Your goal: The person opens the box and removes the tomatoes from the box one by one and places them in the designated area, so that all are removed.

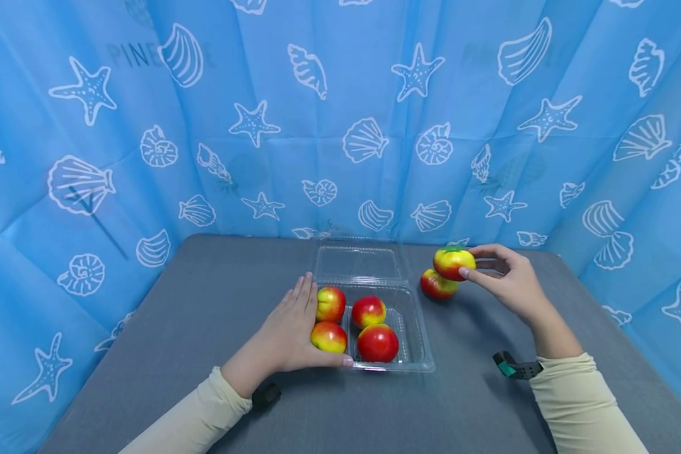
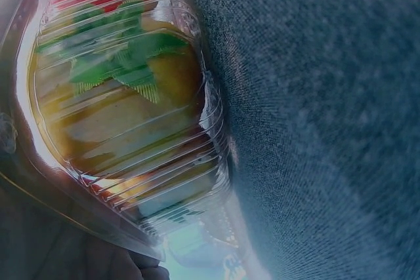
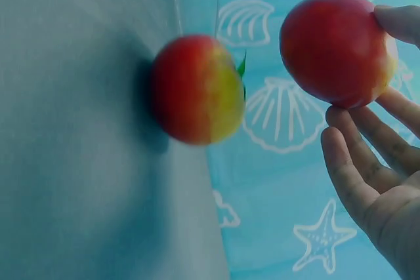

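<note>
My right hand [image 1: 511, 280] pinches a red-and-yellow artificial fruit [image 1: 453, 262] with a green leafy top, between thumb and fingertips. It is held above the table, and its round red underside faces the right wrist view. Just below it, a similar fruit [image 3: 197, 90] sits on the table. A clear plastic clamshell box [image 1: 417, 328] stands left of that, lid [image 1: 357, 263] folded back. Inside are several such fruits [image 1: 378, 343], in two columns. My left hand [image 1: 292, 331] lies along the box's left side, fingers straight, thumb at the front edge. In the left wrist view a fruit [image 2: 118, 90] shows through the ribbed wall.
A grey cloth [image 1: 204, 315] covers the table. Behind and at both sides hangs a blue curtain [image 1: 340, 94] with white shells and starfish. Dark straps [image 1: 516, 367] are around the wrists, and the sleeves [image 1: 579, 403] are pale.
</note>
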### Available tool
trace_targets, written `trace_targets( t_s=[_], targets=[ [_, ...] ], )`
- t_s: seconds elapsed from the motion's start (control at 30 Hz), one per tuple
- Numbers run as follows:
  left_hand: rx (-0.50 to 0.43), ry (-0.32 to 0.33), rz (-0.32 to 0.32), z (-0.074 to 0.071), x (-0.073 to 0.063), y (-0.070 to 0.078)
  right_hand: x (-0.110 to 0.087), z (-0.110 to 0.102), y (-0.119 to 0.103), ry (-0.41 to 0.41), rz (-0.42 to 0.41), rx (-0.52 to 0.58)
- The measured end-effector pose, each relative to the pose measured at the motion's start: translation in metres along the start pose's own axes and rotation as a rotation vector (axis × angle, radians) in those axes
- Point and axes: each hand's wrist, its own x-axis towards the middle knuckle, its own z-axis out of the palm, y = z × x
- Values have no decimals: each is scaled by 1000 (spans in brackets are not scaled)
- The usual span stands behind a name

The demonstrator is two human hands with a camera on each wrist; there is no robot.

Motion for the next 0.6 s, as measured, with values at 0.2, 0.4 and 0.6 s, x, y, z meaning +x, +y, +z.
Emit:
trace_targets(
  t_s=[0.2, 0.4, 0.6],
  targets=[
    [10, -6, -7, 0, 1, 0, 2, -9, 17, 65, 40, -20],
    [4, -6, -9, 1, 1, 0, 2, -16, 32, 68, 109, -59],
    [1, -2, -6, 0, 1, 0, 3, -18, 46, 27, 182, -74]
  ],
)
